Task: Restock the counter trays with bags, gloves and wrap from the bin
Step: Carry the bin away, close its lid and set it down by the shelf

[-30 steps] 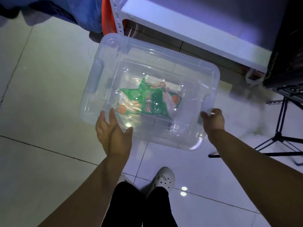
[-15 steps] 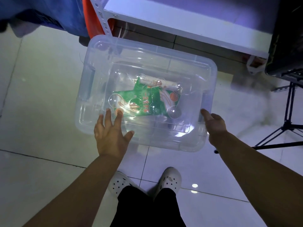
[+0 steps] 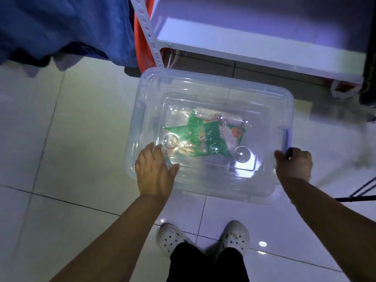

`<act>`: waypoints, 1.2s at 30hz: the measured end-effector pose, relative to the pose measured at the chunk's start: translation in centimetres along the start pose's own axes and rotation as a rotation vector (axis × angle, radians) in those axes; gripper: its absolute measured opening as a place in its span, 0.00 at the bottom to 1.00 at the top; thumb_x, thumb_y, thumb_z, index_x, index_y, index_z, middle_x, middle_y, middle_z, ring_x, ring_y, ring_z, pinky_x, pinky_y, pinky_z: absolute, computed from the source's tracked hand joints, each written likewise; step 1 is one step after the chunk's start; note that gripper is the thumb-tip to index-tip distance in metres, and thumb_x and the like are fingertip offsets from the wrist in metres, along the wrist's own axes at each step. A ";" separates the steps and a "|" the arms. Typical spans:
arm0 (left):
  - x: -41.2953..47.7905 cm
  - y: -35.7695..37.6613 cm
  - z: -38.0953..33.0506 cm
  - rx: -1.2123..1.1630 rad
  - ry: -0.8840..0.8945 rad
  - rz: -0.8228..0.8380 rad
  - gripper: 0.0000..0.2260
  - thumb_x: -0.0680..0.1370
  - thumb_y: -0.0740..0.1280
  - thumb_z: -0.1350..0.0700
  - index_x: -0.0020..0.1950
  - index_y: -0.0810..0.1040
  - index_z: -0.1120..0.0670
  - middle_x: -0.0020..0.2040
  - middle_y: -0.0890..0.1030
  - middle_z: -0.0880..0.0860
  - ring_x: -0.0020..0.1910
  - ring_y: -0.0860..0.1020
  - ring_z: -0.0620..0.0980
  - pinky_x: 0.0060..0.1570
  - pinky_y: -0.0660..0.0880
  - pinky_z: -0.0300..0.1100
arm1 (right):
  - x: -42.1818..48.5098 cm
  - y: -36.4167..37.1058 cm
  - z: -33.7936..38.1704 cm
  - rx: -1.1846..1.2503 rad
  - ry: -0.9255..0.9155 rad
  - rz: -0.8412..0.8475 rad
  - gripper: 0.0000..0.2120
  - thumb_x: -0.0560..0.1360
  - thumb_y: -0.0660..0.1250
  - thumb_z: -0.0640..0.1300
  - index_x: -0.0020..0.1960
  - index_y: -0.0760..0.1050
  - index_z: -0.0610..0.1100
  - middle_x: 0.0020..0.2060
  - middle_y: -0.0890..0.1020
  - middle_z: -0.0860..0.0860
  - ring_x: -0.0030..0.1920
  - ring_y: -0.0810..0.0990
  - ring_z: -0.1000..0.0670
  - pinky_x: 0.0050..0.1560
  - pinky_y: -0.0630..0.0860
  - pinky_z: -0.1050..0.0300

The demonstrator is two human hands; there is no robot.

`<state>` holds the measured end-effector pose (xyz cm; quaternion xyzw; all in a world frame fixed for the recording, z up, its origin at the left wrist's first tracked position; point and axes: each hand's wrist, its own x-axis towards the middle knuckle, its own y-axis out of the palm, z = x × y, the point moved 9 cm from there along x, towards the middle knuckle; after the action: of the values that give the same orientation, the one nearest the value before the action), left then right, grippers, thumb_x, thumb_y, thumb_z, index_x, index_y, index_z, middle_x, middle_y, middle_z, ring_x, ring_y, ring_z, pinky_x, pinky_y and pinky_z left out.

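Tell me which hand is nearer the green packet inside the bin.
Left. The left hand lies flat on the lid just beside the green packet; the right hand holds the bin's end latch, farther off.

We see a glossy floor [image 3: 61, 139] of large pale tiles with thin dark grout lines, catching small bright light reflections. A white shelf [image 3: 254, 49] on a perforated metal upright [image 3: 148, 33] stands ahead, blue cloth [image 3: 61, 27] hanging beside it.
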<state>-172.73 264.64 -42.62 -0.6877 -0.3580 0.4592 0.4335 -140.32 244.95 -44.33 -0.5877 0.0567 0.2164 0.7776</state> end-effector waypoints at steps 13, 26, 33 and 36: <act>10.6 2.0 7.5 -0.710 -0.352 0.394 0.46 0.68 0.76 0.53 0.75 0.49 0.57 0.67 0.66 0.50 0.64 0.69 0.50 0.57 0.69 0.41 | -0.1 2.0 0.9 0.040 0.035 -0.081 0.17 0.79 0.57 0.40 0.64 0.64 0.32 0.60 0.71 0.32 0.60 0.70 0.32 0.58 0.69 0.39; 10.5 -1.1 8.3 -0.362 -0.354 0.058 0.24 0.76 0.66 0.49 0.68 0.67 0.59 0.61 0.72 0.64 0.61 0.69 0.64 0.56 0.67 0.49 | 0.1 2.5 0.0 0.170 0.092 0.085 0.11 0.78 0.58 0.47 0.53 0.65 0.40 0.49 0.70 0.40 0.45 0.72 0.38 0.47 0.71 0.44; 9.3 -1.6 7.1 -0.396 -0.356 0.029 0.16 0.79 0.62 0.53 0.63 0.67 0.60 0.59 0.75 0.62 0.47 0.73 0.59 0.45 0.68 0.47 | 0.6 2.0 -0.6 0.209 0.123 0.208 0.13 0.79 0.59 0.45 0.57 0.66 0.35 0.46 0.74 0.38 0.43 0.72 0.41 0.39 0.67 0.55; 8.2 -3.5 6.1 -0.330 -0.327 -0.012 0.14 0.78 0.62 0.53 0.60 0.67 0.60 0.55 0.75 0.64 0.44 0.72 0.59 0.42 0.66 0.46 | 0.5 0.4 -1.2 0.221 0.136 0.225 0.12 0.78 0.59 0.43 0.54 0.68 0.34 0.44 0.75 0.38 0.40 0.72 0.42 0.31 0.64 0.57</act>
<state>-176.15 274.84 -43.22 -0.6638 -0.4977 0.4972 0.2540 -139.85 244.08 -45.24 -0.5020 0.1981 0.2543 0.8025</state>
